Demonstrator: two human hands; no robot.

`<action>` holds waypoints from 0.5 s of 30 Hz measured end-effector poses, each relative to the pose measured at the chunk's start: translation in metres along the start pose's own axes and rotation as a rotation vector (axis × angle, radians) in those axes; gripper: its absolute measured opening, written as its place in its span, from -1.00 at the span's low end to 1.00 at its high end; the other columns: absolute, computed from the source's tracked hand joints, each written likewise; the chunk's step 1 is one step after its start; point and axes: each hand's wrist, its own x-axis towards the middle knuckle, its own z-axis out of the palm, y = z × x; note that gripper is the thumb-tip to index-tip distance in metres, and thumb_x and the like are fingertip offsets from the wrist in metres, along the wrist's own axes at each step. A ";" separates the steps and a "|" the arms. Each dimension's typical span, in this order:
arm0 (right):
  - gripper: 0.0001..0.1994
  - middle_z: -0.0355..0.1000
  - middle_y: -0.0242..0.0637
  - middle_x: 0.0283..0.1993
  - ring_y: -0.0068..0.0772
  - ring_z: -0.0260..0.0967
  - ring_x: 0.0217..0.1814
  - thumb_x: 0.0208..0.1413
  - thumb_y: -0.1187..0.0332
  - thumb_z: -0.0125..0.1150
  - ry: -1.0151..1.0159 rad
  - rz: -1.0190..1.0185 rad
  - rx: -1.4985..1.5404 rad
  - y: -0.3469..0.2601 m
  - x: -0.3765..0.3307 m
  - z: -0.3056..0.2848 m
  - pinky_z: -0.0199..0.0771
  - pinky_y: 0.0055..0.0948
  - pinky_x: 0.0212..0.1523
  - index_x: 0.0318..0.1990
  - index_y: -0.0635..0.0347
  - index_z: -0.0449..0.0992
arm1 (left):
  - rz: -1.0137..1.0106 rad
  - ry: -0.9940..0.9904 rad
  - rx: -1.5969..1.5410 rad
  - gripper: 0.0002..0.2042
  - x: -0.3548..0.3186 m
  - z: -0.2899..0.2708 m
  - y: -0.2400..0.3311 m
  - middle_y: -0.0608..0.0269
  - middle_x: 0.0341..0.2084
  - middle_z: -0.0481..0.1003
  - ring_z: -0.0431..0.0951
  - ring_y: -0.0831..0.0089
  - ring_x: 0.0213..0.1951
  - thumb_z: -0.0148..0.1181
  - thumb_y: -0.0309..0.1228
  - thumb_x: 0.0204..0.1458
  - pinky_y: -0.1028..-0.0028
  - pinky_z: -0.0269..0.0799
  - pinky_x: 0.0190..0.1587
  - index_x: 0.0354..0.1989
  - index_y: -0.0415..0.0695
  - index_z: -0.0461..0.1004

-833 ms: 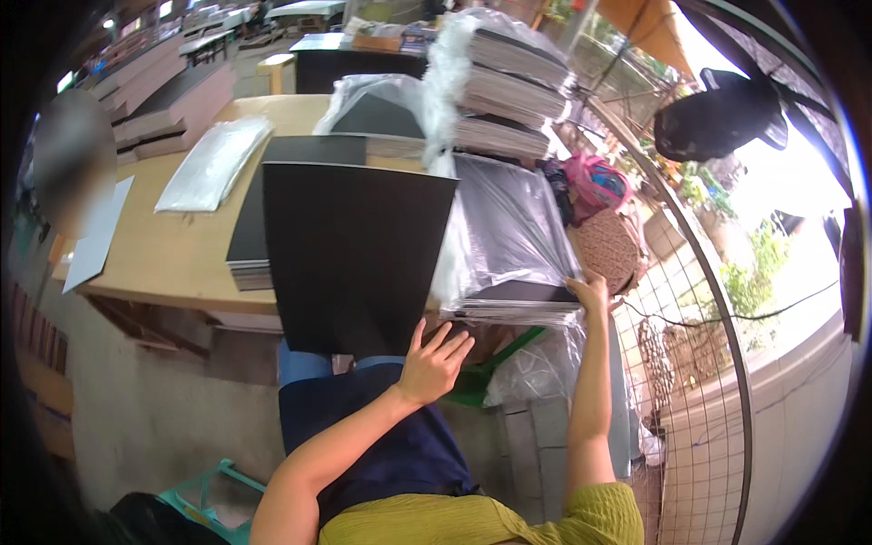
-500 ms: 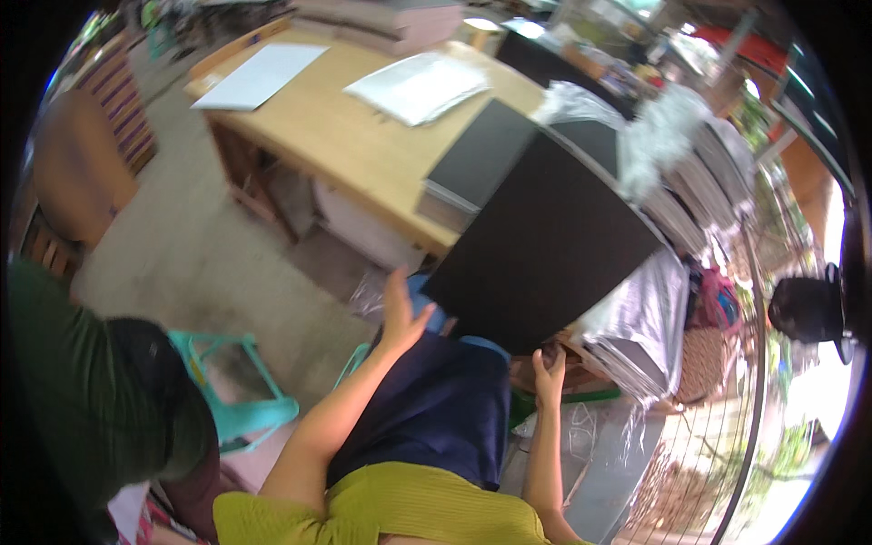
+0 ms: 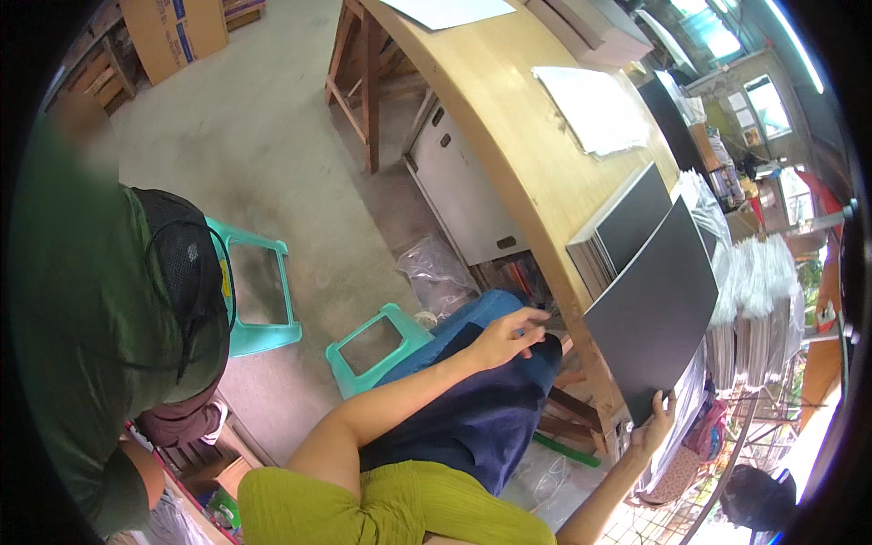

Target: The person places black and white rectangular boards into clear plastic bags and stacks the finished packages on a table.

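Note:
A large flat black board (image 3: 658, 304) leans at the table's near right corner. My right hand (image 3: 656, 425) grips its lower edge, with fingertips showing on the black face. My left hand (image 3: 510, 338) hangs over my knee, apart from the board. Its fingers are partly bent but spread, and nothing is in them. Just behind the board, a stack of similar dark-topped boards (image 3: 627, 218) lies on the wooden table (image 3: 509, 100). The raised board covers part of that stack.
White sheets (image 3: 595, 109) lie farther along the table. Plastic-wrapped bundles (image 3: 754, 318) stand on the right. On the left are turquoise stools (image 3: 268, 336) and a person in a dark green top (image 3: 127, 318). Clear plastic (image 3: 440, 272) lies on the floor.
My view has turned, so the table now sits farther right. My left hand has moved away from the board and lowered over my knee. My right hand now holds the board's lower edge.

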 end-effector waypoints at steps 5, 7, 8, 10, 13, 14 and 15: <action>-0.39 0.23 -0.07 0.09 -0.24 0.26 0.03 -0.05 0.45 0.24 -0.002 -0.027 -0.683 0.002 0.058 -0.022 0.24 -0.26 0.08 0.22 0.26 0.23 | -0.195 0.350 -0.110 -0.69 -0.025 -0.098 -0.080 0.15 -0.31 0.48 0.53 0.47 -0.43 0.12 -0.32 0.10 0.50 0.46 -0.37 -0.04 -0.22 0.40; -0.41 0.21 -0.01 0.14 -0.16 0.23 0.09 -0.05 0.39 0.26 0.199 -0.568 -1.370 -0.008 0.050 -0.017 0.27 -0.26 0.08 0.21 0.14 0.28 | -0.325 0.481 0.202 -0.73 -0.026 -0.128 -0.063 0.05 -0.36 0.54 0.56 0.37 -0.40 0.13 -0.39 0.04 0.47 0.51 -0.35 -0.11 -0.27 0.45; -0.44 0.22 -0.06 0.15 -0.16 0.23 0.11 -0.05 0.39 0.25 0.130 -0.516 -1.166 -0.029 0.042 0.018 0.27 -0.24 0.09 0.18 0.15 0.31 | -0.325 0.535 0.300 -0.72 -0.031 -0.149 -0.070 0.06 -0.36 0.54 0.56 0.39 -0.41 0.14 -0.38 0.03 0.47 0.50 -0.36 -0.11 -0.26 0.45; -0.50 0.22 -0.11 0.14 -0.14 0.23 0.14 -0.06 0.39 0.24 -0.083 -0.506 -0.904 -0.071 0.024 0.097 0.24 -0.19 0.12 0.12 0.16 0.36 | -0.419 0.633 0.407 -0.72 -0.035 -0.196 -0.102 0.11 -0.34 0.54 0.55 0.41 -0.41 0.15 -0.38 0.03 0.44 0.48 -0.34 -0.10 -0.23 0.46; -0.55 0.20 -0.07 0.16 -0.04 0.22 0.17 -0.05 0.37 0.23 -0.600 -0.788 -1.002 -0.105 0.028 0.216 0.20 -0.11 0.15 0.07 0.17 0.40 | -0.565 0.823 0.340 -0.68 -0.040 -0.270 -0.166 0.19 -0.32 0.53 0.53 0.37 -0.40 0.17 -0.38 0.02 0.40 0.46 -0.33 -0.04 -0.17 0.42; -0.53 0.18 -0.03 0.18 0.03 0.17 0.21 -0.05 0.32 0.23 -0.738 -0.843 -0.995 -0.104 0.033 0.257 0.16 -0.06 0.18 0.09 0.14 0.38 | -0.650 0.913 0.224 -0.64 -0.037 -0.284 -0.182 0.12 -0.26 0.51 0.54 0.34 -0.37 0.18 -0.37 0.00 0.38 0.46 -0.32 -0.01 -0.17 0.40; -0.50 0.16 0.00 0.20 0.09 0.13 0.24 -0.05 0.27 0.23 -0.899 -0.888 -0.969 -0.094 0.048 0.301 0.13 -0.02 0.20 0.11 0.12 0.37 | -0.743 1.023 0.108 -0.61 -0.037 -0.296 -0.189 0.05 -0.20 0.50 0.55 0.31 -0.33 0.18 -0.37 -0.03 0.36 0.46 -0.31 0.02 -0.17 0.37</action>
